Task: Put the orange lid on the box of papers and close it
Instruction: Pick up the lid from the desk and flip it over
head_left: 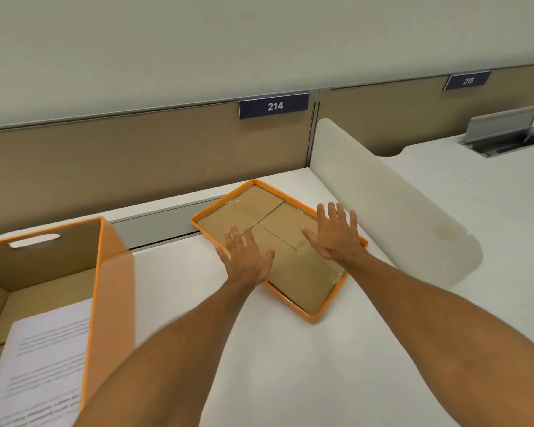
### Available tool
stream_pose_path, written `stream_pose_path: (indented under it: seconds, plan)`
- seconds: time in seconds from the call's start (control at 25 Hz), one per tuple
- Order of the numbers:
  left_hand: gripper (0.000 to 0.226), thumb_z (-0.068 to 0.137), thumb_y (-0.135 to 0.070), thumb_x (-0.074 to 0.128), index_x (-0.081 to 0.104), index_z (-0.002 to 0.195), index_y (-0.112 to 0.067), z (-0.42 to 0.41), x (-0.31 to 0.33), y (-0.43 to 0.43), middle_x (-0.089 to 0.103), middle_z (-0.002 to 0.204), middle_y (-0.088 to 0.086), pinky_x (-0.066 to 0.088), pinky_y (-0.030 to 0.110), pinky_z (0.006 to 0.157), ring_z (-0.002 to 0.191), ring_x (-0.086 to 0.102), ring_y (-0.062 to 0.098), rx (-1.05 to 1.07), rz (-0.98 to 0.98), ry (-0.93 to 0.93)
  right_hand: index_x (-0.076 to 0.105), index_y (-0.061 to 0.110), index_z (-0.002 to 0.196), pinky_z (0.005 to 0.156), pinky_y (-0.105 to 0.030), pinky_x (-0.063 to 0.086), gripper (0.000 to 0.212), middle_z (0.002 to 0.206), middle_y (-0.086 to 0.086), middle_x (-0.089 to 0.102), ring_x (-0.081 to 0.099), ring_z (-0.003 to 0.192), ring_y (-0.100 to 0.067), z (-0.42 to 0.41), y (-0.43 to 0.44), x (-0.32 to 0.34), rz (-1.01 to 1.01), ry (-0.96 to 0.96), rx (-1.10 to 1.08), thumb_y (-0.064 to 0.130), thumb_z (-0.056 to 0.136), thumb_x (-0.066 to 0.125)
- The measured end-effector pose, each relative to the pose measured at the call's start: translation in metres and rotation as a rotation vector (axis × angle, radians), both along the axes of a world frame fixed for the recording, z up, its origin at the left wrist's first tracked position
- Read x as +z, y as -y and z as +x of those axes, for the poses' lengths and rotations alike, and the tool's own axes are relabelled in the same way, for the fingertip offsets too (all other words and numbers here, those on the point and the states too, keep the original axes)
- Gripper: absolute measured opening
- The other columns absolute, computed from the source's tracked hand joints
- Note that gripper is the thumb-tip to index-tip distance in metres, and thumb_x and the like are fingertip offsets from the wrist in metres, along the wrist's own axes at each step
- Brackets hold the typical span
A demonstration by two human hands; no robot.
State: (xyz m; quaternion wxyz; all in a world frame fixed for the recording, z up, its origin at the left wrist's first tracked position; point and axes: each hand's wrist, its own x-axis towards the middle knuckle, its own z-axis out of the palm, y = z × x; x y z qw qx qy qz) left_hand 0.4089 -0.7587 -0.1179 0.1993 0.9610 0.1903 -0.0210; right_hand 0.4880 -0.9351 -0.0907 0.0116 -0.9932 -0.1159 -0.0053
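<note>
Head view, left to right: box (43,288) with papers (40,365) well left of left hand (247,257), open-topped. Both hands spread wide, empty, over upturned orange lid (318,315); right hand (336,235) above far edge. Reaching stage. Next, probably: grasp edges, flip, carry left, press down.

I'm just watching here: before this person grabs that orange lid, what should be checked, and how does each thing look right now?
1. Both hands free: ok. The left hand and right hand are open, fingers spread.
2. Hands over the orange lid: ok, though contact cannot be told.
3. Lid orientation: not ok. It lies inside-up on the desk, so it needs flipping.
4. Box open and ready: ok, its top is uncovered.
5. Papers below the box rim: ok in the part shown.
6. Path from lid to box: ok, nothing lies between them.
</note>
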Motion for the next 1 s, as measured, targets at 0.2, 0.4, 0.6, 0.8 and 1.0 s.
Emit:
stream_pose_path:
  seconds: [0.2, 0.4, 0.6, 0.8, 1.0]
  plan:
    - [0.09, 0.09, -0.057, 0.049, 0.006, 0.155, -0.012, 0.014, -0.028, 0.006, -0.012, 0.162, 0.023, -0.002, 0.057, 0.119, 0.15, -0.013, 0.039, 0.133, -0.022, -0.01, 0.011, 0.011, 0.155, 0.121, -0.055, 0.007, 0.08, 0.163, -0.016, 0.012, 0.007, 0.152, -0.035, 0.042, 0.005, -0.034, 0.0, -0.111, -0.025, 0.061, 0.096, 0.032]
    - [0.097, 0.09, -0.057, 0.05, 0.001, 0.155, -0.005, 0.022, -0.045, 0.007, -0.014, 0.16, 0.026, -0.002, 0.052, 0.12, 0.15, -0.014, 0.039, 0.183, -0.084, -0.031, 0.016, 0.01, 0.153, 0.119, -0.057, 0.009, 0.083, 0.161, -0.015, 0.018, 0.016, 0.15, -0.034, 0.066, 0.003, -0.058, 0.023, -0.214, -0.057, 0.061, 0.092, 0.041]
    - [0.098, 0.089, -0.059, 0.049, -0.001, 0.155, -0.005, 0.024, -0.056, -0.003, -0.015, 0.16, 0.026, 0.001, 0.047, 0.122, 0.15, -0.017, 0.038, 0.103, -0.057, -0.018, 0.022, 0.007, 0.15, 0.117, -0.057, 0.018, 0.079, 0.153, -0.017, 0.033, 0.033, 0.141, -0.037, 0.067, 0.007, -0.059, 0.034, -0.23, -0.071, 0.058, 0.093, 0.043]
    - [0.094, 0.09, -0.045, 0.057, -0.002, 0.156, -0.015, 0.039, -0.046, -0.036, -0.018, 0.161, 0.021, 0.004, 0.046, 0.122, 0.15, -0.019, 0.035, -0.007, -0.122, -0.067, 0.045, 0.004, 0.129, 0.098, -0.046, 0.04, 0.048, 0.125, -0.016, 0.057, 0.053, 0.116, -0.033, 0.052, 0.011, -0.063, -0.019, -0.017, -0.128, 0.037, 0.094, 0.047]
    - [0.089, 0.092, -0.018, 0.056, -0.005, 0.155, -0.013, 0.038, -0.039, -0.045, -0.014, 0.162, 0.022, 0.01, 0.048, 0.122, 0.15, -0.014, 0.038, 0.21, -0.335, -0.07, 0.043, 0.001, 0.125, 0.086, -0.044, 0.046, 0.032, 0.121, -0.019, 0.056, 0.055, 0.111, -0.036, 0.068, 0.0, -0.059, 0.294, -0.183, -0.184, 0.006, 0.094, 0.044]
